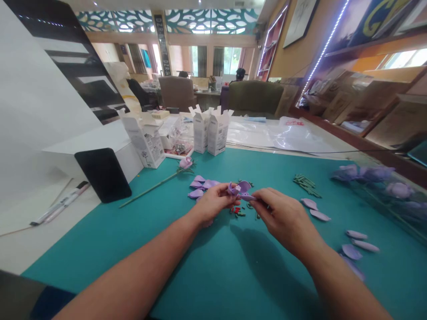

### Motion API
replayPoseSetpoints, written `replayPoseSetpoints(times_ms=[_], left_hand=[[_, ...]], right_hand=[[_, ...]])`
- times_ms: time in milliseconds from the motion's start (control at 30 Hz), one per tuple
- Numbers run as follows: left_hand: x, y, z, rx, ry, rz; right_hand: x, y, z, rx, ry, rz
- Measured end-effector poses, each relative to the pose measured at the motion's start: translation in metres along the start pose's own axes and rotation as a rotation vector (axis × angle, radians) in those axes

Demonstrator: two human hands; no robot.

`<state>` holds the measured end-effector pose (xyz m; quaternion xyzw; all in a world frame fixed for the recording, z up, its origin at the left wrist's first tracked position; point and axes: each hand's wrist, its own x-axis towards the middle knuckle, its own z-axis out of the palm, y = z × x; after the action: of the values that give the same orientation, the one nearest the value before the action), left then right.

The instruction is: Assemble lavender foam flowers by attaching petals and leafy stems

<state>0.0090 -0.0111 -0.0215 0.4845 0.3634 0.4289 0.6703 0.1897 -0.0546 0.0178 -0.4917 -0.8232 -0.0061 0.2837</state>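
Observation:
Between the fingers of my left hand (216, 202) is a partly built purple toy flower (235, 190) with a pale centre. My right hand (282, 218) pinches a purple petal piece (247, 197) against the flower's right side; whether it is locked on, I cannot tell. Just left of my left hand lie several loose purple petals (196, 184). Beneath the hands are small red pieces (237, 209) and small green pieces (240, 215). To the right of my right hand rest two pale purple petals (319, 215), with a pile of green stem pieces (306, 185) behind them.
A teal mat (160, 249) covers the table. A finished pink flower (185, 163) lies at left, near a black tablet (103, 175). White boxes (218, 133) stand behind. Purple flowers (398, 190) lie far right, and more petals (352, 252) sit at right front.

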Motion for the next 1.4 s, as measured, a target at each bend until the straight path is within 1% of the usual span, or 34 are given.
replayPoseSetpoints(times_ms=[167,400,633,867,1033,1167,1400], left_hand=[[-0.003,0.003,0.003,0.014,-0.036,-0.003],[-0.002,0.002,0.003,-0.002,-0.022,-0.014],[0.0,-0.002,0.0,-0.021,-0.034,0.013],[0.0,-0.002,0.001,0.056,-0.031,0.057],[0.0,-0.001,0.003,0.126,-0.025,0.099],[-0.002,0.0,0.004,0.213,0.006,0.132],[-0.004,0.002,0.006,0.325,0.035,0.169]], right_hand=[[-0.002,0.002,0.007,-0.042,0.007,-0.015],[-0.003,0.002,0.011,-0.097,0.025,-0.033],[-0.004,0.002,0.013,-0.15,0.028,-0.052],[-0.005,0.007,0.015,-0.194,0.005,-0.101],[-0.005,0.006,0.018,-0.267,0.04,-0.145],[-0.006,0.004,0.019,-0.322,0.075,-0.171],[-0.007,0.002,0.02,-0.349,0.111,-0.19]])
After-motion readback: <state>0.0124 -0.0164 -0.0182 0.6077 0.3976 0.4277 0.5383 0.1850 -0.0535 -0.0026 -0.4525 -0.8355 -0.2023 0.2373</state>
